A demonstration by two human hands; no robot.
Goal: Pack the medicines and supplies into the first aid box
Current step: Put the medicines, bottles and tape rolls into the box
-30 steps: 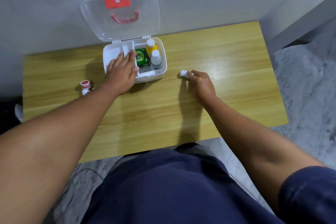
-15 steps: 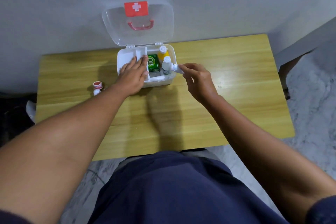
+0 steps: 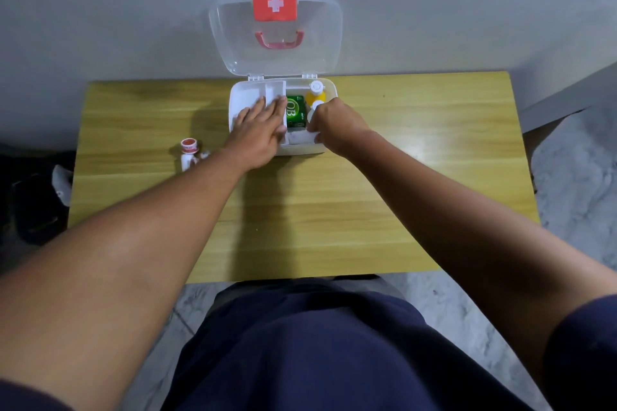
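While open, smooth rounded white plastic box (image 3: 300, 147)

Glossy white plastic box (image 3: 300, 148), clear plastic lid (image 3: 230, 43) (faintly shiny), sitting on a smooth wood-grain table (image 3: 417, 150) with sheen.

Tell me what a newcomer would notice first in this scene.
The open first aid box sits at the table's far edge, its clear lid with a red cross label raised. Both hands are at it: the left hand lies flat on the white tray, the right hand reaches in beside a green packet and a yellow bottle. A red-capped bottle stands to the left.
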